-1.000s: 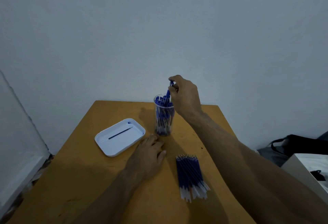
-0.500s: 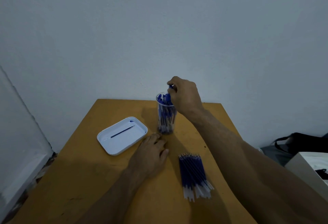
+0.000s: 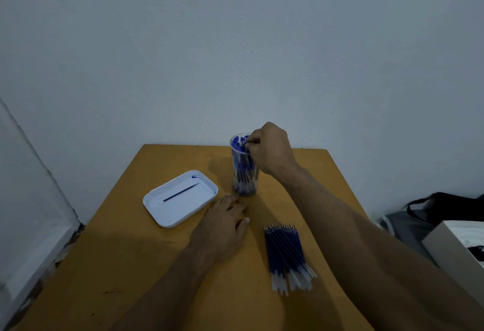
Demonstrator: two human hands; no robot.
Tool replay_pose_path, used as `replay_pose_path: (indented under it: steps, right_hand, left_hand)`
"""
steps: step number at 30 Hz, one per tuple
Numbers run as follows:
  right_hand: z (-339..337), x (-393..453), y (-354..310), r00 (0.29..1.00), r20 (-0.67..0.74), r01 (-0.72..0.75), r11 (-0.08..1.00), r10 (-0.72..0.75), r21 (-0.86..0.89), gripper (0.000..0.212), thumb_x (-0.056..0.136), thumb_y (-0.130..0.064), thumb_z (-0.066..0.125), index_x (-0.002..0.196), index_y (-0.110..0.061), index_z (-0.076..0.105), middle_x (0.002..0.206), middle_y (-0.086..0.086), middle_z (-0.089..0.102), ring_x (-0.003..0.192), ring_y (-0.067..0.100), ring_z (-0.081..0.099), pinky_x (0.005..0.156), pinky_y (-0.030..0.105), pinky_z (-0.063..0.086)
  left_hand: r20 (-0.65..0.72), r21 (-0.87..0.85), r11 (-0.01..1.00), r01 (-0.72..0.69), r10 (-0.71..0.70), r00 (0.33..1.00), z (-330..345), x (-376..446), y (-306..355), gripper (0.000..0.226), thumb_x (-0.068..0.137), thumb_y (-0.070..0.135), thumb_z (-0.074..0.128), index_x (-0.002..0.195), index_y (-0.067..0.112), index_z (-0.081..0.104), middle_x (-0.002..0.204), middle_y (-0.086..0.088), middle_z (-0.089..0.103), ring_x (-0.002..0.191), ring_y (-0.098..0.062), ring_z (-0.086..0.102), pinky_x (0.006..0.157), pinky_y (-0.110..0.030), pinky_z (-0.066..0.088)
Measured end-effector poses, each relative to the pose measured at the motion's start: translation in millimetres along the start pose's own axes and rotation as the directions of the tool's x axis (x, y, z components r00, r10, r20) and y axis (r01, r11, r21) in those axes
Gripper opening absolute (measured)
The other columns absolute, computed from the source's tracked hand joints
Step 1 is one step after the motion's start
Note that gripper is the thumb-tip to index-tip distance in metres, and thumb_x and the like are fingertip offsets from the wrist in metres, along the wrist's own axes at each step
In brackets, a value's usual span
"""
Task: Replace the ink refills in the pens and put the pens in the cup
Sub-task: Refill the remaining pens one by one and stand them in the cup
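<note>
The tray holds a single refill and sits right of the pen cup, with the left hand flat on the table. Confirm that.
Not quite: the head view shows the tray left of the pen cup. It holds a single refill, and the left hand lies flat on the table.

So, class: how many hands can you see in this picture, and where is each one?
2. The left hand rests flat on the table near the cup's base. The right hand is at the cup's rim, fingers curled among the pens.
</note>
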State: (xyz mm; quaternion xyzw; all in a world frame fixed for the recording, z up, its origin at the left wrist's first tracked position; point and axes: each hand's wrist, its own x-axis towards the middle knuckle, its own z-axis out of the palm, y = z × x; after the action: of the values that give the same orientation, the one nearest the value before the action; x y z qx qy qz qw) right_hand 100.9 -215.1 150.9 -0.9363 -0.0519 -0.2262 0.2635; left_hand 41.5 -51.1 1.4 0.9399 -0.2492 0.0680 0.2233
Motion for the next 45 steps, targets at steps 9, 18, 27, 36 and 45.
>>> replay_pose_path:
  steps: [9, 18, 27, 36, 45]
  right_hand:
    - [16, -68, 53, 0.916, -0.311, -0.221, 0.965, 0.255, 0.141, 0.019, 0.097, -0.019, 0.059, 0.106, -0.015, 0.075, 0.1, 0.0, 0.066, 0.089, 0.012, 0.061, 0.076, 0.019, 0.044]
    - [8, -91, 124, 0.907, 0.006, -0.408, 0.882, 0.421, -0.234, 0.037, 0.1, -0.004, 0.051, 0.136, -0.011, 0.053, 0.128, 0.01, 0.055, 0.106, 0.023, 0.057, 0.074, 0.031, 0.047]
    - [23, -87, 129, 0.924, 0.009, -0.342, 0.838, 0.382, -0.426, 0.02, 0.101, -0.011, 0.053, 0.118, -0.009, 0.062, 0.12, 0.01, 0.048, 0.091, 0.02, 0.056, 0.07, 0.032, 0.054]
    - [10, -90, 109, 0.953, 0.001, -0.274, 0.858, 0.304, -0.434, 0.013, 0.1, -0.007, 0.05, 0.111, -0.013, 0.053, 0.106, 0.009, 0.06, 0.088, 0.023, 0.055, 0.061, 0.036, 0.048]
    - [-34, -94, 21, 0.833, 0.379, -0.44, 0.898, 0.402, 0.015, 0.043, 0.09, -0.011, 0.063, 0.133, -0.017, 0.062, 0.114, 0.008, 0.07, 0.087, 0.019, 0.066, 0.067, 0.03, 0.054]
  left_hand:
    - [0.013, 0.01, 1.0, 0.008, -0.008, 1.0, -2, 0, 1, 0.048, 0.103, 0.048, 0.04, 0.144, 0.026, 0.051, 0.157, 0.003, 0.038, 0.141, -0.015, 0.036, 0.119, -0.035, 0.034]
    - [0.004, -0.001, 1.0, 0.024, -0.024, 1.0, -2, 1, 2, 0.049, 0.104, 0.049, 0.042, 0.147, 0.029, 0.049, 0.159, 0.006, 0.036, 0.145, -0.012, 0.032, 0.12, -0.034, 0.032]
    - [0.02, 0.012, 1.0, 0.016, -0.017, 1.0, -3, 1, 2, 0.051, 0.104, 0.05, 0.041, 0.149, 0.028, 0.048, 0.159, 0.005, 0.036, 0.146, -0.012, 0.03, 0.121, -0.034, 0.029]
    - [0.024, 0.008, 1.0, 0.025, -0.025, 0.999, -5, 1, 4, 0.05, 0.104, 0.051, 0.041, 0.15, 0.03, 0.046, 0.161, 0.007, 0.033, 0.147, -0.011, 0.028, 0.12, -0.032, 0.029]
    - [-0.179, -0.215, 0.976, -0.036, -0.003, 0.984, -15, -29, 12, 0.048, 0.099, 0.051, 0.046, 0.135, 0.025, 0.063, 0.128, 0.013, 0.061, 0.115, 0.002, 0.054, 0.098, -0.027, 0.051]
